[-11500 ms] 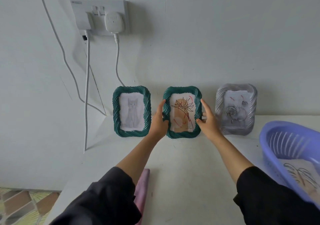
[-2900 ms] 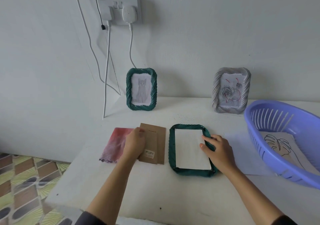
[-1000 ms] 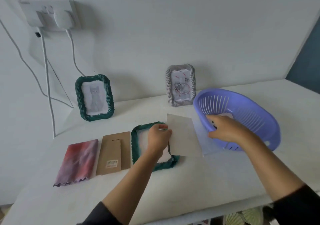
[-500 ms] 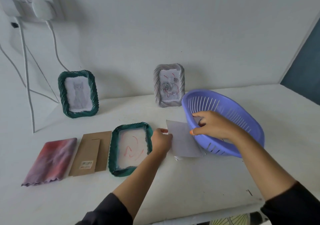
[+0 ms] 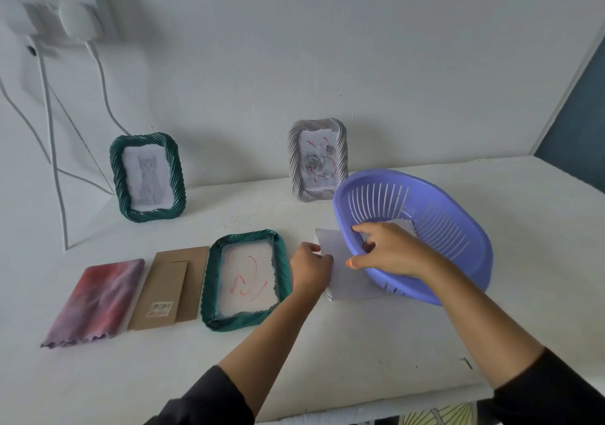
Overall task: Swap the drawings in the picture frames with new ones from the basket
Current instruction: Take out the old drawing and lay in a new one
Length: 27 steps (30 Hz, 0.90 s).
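A green frame (image 5: pixel 246 280) lies face down on the table with its back off, and red scribbles show through its glass. Its brown cardboard backing (image 5: pixel 170 288) lies just left of it. My left hand (image 5: pixel 311 269) pinches the left edge of a white sheet (image 5: pixel 347 282) that lies flat, partly under the purple basket (image 5: pixel 458 228). My right hand (image 5: pixel 389 251) grips the basket's near-left rim, fingers inside and thumb outside, and the basket is tilted. A corner of paper (image 5: pixel 404 223) shows inside it. A green cat frame (image 5: pixel 147 177) and a grey rose frame (image 5: pixel 317 159) stand by the wall.
A folded pink-purple cloth (image 5: pixel 95 300) lies at the far left of the white table (image 5: pixel 360 352). White cables (image 5: pixel 52 149) hang from a wall socket (image 5: pixel 59 15) at the upper left. The table's front edge runs just below my forearms.
My left hand lifted the white sheet out of the lying frame and laid it down by the basket. My right hand took hold of the basket's rim and tilted it.
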Tool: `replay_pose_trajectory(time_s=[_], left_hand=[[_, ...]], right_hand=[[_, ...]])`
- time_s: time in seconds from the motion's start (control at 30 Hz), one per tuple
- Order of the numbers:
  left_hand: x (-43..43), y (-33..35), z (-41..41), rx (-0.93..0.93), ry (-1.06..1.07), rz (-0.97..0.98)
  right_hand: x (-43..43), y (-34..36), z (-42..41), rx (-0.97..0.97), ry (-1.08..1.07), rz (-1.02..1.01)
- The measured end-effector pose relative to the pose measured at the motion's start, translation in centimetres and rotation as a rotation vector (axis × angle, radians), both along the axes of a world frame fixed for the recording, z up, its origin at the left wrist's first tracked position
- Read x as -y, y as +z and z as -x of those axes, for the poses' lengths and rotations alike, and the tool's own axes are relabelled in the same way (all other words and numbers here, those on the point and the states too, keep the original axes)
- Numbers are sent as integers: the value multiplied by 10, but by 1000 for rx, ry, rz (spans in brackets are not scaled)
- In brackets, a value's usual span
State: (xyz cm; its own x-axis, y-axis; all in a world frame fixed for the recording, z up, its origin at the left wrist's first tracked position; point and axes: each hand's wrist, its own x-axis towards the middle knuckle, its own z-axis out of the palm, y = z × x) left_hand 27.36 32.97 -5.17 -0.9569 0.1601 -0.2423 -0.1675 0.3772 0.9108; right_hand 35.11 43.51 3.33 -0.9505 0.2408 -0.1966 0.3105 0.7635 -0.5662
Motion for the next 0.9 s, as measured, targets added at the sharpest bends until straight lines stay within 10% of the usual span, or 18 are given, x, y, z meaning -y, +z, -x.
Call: replay_pose_trajectory(time_s=[0.17,0.4,0.9], left_hand=[[1,11,-8,-196,-41,188],[-5,42,-1,-180,-220,-89],[4,52,-1,-217,-285,-80]], right_hand=[[-12,6,-1,40,5,84],[-69,-4,14,174,-312,-292],[-76,-15,26,370,-297,-321]])
